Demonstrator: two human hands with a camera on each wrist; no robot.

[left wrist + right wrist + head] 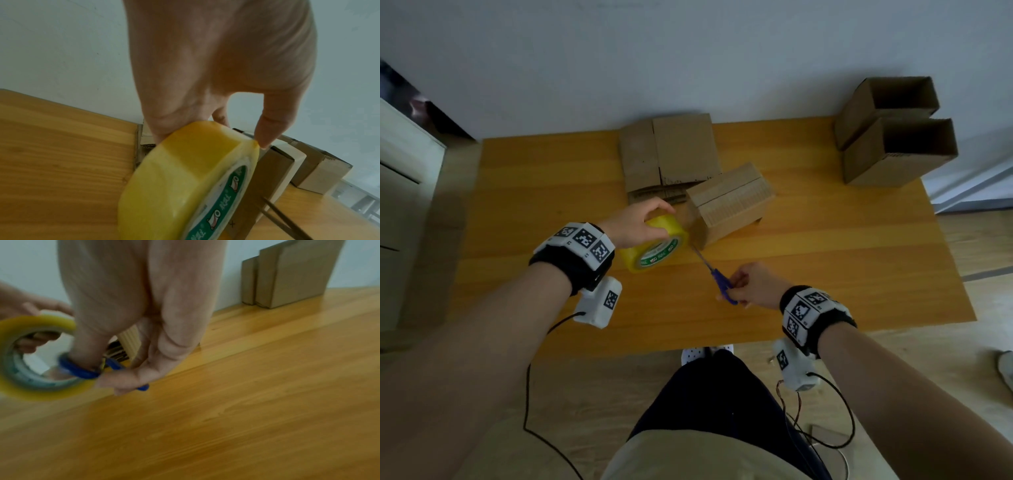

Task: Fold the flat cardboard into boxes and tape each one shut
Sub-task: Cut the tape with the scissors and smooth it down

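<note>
Nearest you, your right hand (751, 286) has its fingers through the blue loops of the scissors (717, 279), with the blades angled up toward the near end of the folded box (729, 202), apparently so the tips reach the tape where it leaves the roll. Just beyond, your left hand (642, 222) grips the yellow tape roll (654, 248) from above, fingers curled over its rim, and tilts it against that end of the box, probably to keep the strip taut for a clean cut. The box lies on its side on the wooden table (825, 267). Behind it, flat cardboard (671, 154) waits by the wall, still to be folded. Farthest off, at the right corner, two open boxes (893, 137) stand out of your working space.
</note>
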